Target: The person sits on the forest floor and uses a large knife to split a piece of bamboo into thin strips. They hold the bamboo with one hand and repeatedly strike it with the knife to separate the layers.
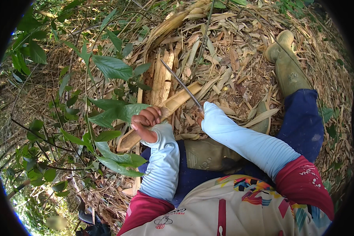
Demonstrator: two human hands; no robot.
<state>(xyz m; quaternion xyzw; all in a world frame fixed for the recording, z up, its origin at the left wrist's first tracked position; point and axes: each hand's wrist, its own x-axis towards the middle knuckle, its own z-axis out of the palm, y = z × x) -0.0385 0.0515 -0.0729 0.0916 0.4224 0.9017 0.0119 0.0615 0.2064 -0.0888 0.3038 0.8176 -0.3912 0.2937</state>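
Observation:
My left hand (146,121) is closed round a length of split bamboo (177,101). The bamboo lies slantwise, its hollow inner face showing, with one end low at the left and the other up towards the middle. In my right hand (199,117), mostly hidden behind the sleeve cuff, is a long knife (181,83). Its narrow dark blade points up and left and passes across the bamboo's upper part; whether the edge touches it I cannot tell. Beneath and beyond them lies a pale, split piece of wood (163,74).
Green leafy stems (112,67) crowd in on the left, some close to my left forearm. Dry bamboo leaves (240,51) cover the ground. My booted leg (289,72) stretches out at right; another boot (208,154) is folded beneath my arms. A dry curved stalk (173,24) lies beyond.

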